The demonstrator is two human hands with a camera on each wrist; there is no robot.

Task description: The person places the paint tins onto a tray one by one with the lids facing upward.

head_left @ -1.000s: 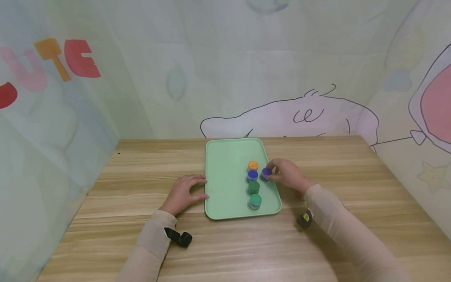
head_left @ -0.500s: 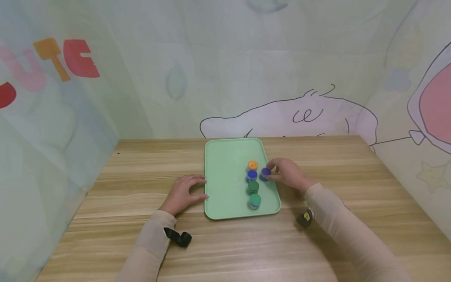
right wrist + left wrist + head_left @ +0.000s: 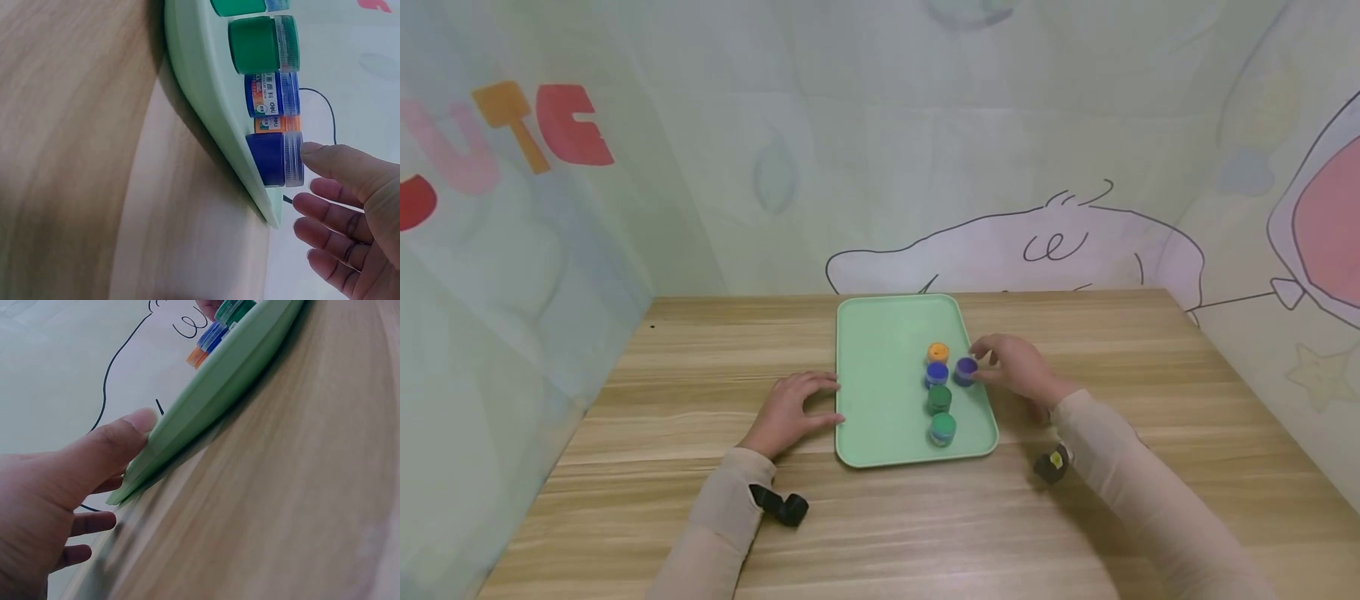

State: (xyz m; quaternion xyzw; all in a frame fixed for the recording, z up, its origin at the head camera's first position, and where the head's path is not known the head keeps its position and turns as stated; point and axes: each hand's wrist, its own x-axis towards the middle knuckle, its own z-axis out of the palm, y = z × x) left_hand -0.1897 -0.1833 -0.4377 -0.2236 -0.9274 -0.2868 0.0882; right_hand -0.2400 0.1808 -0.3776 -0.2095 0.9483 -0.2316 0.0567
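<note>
1. Loosening, the right hand (image 3: pixel 1018 367) is spread and holds nothing.
2. Purple jar (image 3: pixel 270 160) stands on the tray (image 3: pixel 880 350), just beside that hand, seemingly released.
3. Left hand (image 3: pixel 784 417), relaxed, touches the tray.

- a bench (image 3: pixel 880 533) with a wood-grain top, light brown streaked with darker bands running from side to side; its far edge meets the printed backdrop (image 3: pixel 700 200);
- a small dark speck (image 3: pixel 652 327) near the bench's far left corner;
- a pale green tray (image 3: pixel 880 367) directly on the bench, about midway across, its far end close to the bench's far edge; rounded corners, raised rim, long sides running away from the viewer;
- on the tray's right half, a row of upright jars from far to near: orange jar (image 3: pixel 937 353), blue jar (image 3: pixel 936 375), dark green jar (image 3: pixel 938 400), lighter green jar (image 3: pixel 942 429);
- a purple jar (image 3: pixel 966 372), also upright on the tray, just right of the blue jar, near the rim.
</note>
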